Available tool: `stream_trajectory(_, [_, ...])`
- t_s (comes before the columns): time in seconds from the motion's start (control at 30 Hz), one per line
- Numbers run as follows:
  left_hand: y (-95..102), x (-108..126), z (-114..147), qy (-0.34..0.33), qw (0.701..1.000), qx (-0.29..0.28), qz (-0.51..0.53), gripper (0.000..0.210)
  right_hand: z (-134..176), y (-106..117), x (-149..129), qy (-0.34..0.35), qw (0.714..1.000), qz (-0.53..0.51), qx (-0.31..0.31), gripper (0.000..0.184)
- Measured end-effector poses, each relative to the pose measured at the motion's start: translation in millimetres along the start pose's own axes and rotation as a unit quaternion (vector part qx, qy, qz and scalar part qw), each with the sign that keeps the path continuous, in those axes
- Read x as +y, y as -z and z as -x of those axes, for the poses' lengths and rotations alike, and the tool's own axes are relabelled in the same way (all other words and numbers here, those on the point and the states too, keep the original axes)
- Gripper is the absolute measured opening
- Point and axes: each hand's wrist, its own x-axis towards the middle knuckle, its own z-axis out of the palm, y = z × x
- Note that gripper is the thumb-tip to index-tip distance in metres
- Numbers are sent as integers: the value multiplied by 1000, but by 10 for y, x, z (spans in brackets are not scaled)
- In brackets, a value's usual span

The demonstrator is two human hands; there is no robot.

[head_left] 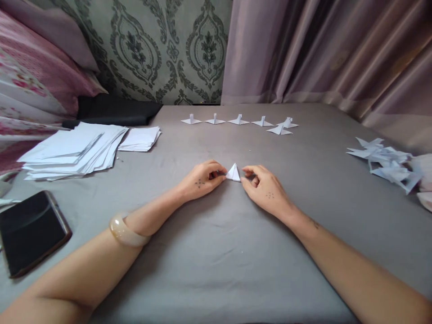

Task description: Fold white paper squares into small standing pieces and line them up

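Note:
A small folded white paper triangle point(233, 173) lies on the grey cloth between my two hands, its point facing away from me. My left hand point(201, 181), with a pale bangle above the wrist, pinches the left corner between thumb and fingers. On the other side, my right hand point(266, 189) is curved beside the right corner. Its thumb tip is at or very near the paper, and a gap shows between thumb and index finger. Farther back stands a row of folded paper pieces point(239, 119) with flat wings and upright middles.
Stacks of white paper sheets point(74, 150) and smaller squares point(140, 138) lie at left, in front of a black folded item point(116, 109). A dark phone point(32, 234) lies near left. More folded paper pieces point(388, 159) are heaped at right. Curtains point(270, 49) hang behind.

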Motion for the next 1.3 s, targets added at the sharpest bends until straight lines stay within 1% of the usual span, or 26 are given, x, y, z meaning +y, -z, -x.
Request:
stream_trajectory(0.1, [-1, -13, -6, 2, 1000, -4, 16, 20, -8, -14, 14, 4, 1000, 13, -27, 22])
stream_trajectory(0.27, [-1, -10, -6, -8, 999, -9, 37, 21, -17, -18, 0, 6, 999, 12, -35, 16])
stream_trajectory(0.47, [3, 10, -4, -14, 998, -15, 61, 22, -32, 14, -22, -2, 999, -22, -47, 11])
stream_trajectory(0.57, [5, 17, -7, -9, 998, -13, 64, 22, -18, 29, 0, 15, 998, -31, -60, 7])
stream_trajectory(0.7, [13, 35, -1, -1, 998, -2, 70, 20, 34, 59, 31, 80, 993, -8, -84, 25])
stream_trajectory(0.77, [16, 48, 7, 14, 997, 9, 72, 17, 61, 76, 25, 98, 991, 8, -89, 29])
stream_trajectory(0.87, [4, 64, 19, 27, 997, 23, 66, 16, 79, 95, -11, 94, 991, 12, -90, 22])
stream_trajectory(0.93, [-24, 70, 25, 9, 998, 27, 47, 21, 76, 106, -43, 91, 992, 6, -88, 18])
stream_trajectory(0.97, [-43, 72, 28, -4, 999, 26, 32, 22, 73, 115, -58, 89, 992, 1, -87, 19])
stream_trajectory(1.03, [-88, 76, 30, -21, 1000, 21, 1, 19, 64, 139, -86, 84, 992, -9, -89, 29])
stream_trajectory(1.13, [-154, 79, 29, -29, 999, 17, -35, 14, 50, 174, -109, 69, 992, -25, -107, 41])
stream_trajectory(1.17, [-171, 80, 28, -32, 998, 18, -45, 13, 45, 179, -108, 61, 992, -29, -103, 39])
stream_trajectory(1.2, [-185, 80, 26, -37, 998, 19, -55, 12, 40, 180, -103, 51, 994, -30, -91, 34])
stream_trajectory(1.3, [-205, 76, 17, -54, 994, 18, -91, 11, 22, 149, -67, 18, 998, -26, -45, 10])
